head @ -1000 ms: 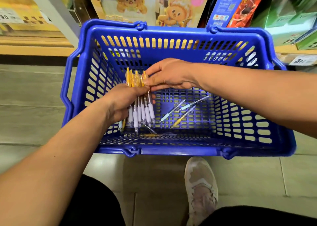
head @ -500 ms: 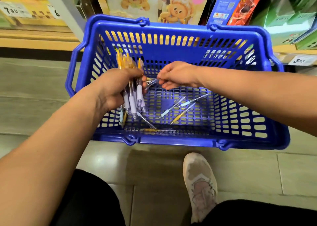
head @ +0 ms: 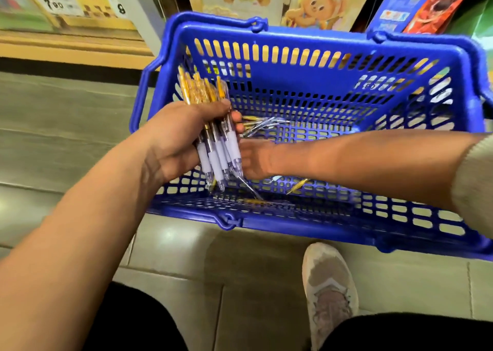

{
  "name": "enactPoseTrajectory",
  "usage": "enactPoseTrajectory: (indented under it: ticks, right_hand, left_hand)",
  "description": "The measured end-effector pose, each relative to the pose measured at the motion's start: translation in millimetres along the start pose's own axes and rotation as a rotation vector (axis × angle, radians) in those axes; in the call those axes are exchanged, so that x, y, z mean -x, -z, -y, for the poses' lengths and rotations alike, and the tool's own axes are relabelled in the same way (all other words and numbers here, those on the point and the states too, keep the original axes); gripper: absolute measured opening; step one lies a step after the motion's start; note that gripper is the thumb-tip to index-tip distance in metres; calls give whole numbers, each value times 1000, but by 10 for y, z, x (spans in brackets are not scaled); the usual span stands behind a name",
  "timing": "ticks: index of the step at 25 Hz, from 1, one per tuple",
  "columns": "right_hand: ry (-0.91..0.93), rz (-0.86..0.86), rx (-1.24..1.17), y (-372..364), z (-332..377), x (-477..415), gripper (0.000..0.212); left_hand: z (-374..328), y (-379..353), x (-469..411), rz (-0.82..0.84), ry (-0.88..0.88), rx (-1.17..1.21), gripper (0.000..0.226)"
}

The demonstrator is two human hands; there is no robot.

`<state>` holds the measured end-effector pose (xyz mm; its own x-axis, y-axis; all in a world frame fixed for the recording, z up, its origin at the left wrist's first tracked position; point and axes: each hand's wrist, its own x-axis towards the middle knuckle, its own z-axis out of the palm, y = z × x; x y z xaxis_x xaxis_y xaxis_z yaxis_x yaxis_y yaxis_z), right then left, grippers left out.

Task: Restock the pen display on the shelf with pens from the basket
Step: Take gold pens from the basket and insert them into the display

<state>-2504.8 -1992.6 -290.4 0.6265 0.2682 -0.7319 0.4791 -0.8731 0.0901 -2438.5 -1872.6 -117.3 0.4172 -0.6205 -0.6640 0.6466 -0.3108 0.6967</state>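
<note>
Shop floor [head: 53, 142], basket [head: 293, 34]: pen bundle [head: 217, 150] through left grip [head: 181, 140].

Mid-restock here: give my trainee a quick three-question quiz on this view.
1. True or false: the left hand grips a bundle of pens over the basket.
2. Where do the loose pens lie? A: on the basket's floor. B: on the floor tiles. C: on a shelf.
3. Fill in: the right hand reaches into the basket, which is coloured ____.
Key: 1 true; 2 A; 3 blue.
</note>
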Motion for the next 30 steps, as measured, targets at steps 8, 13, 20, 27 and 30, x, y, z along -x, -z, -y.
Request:
enactPoseTrajectory:
  ticks: [8,13,20,27,30]
  right_hand:
    - [-116,-286,-264,60,-425,-118,62]
    - [-145,-115,-364,-289,-572,281,72]
    - [-197,73,-561,-670,-674,749,61]
    - [-429,-196,-777,-613,-946,755,50]
    - [-425,-312,-715,-487,-920,538,58]
  left_hand:
    - [-122,261,3,-74,-49,81,9]
    - [-131,284,-8,-67,-46,97,8]
    - [-216,163,-124,-18,-41,117,4]
    - [-221,285,-130,-81,-59,88,6]
    - [-248,311,-83,-96,-76,81,6]
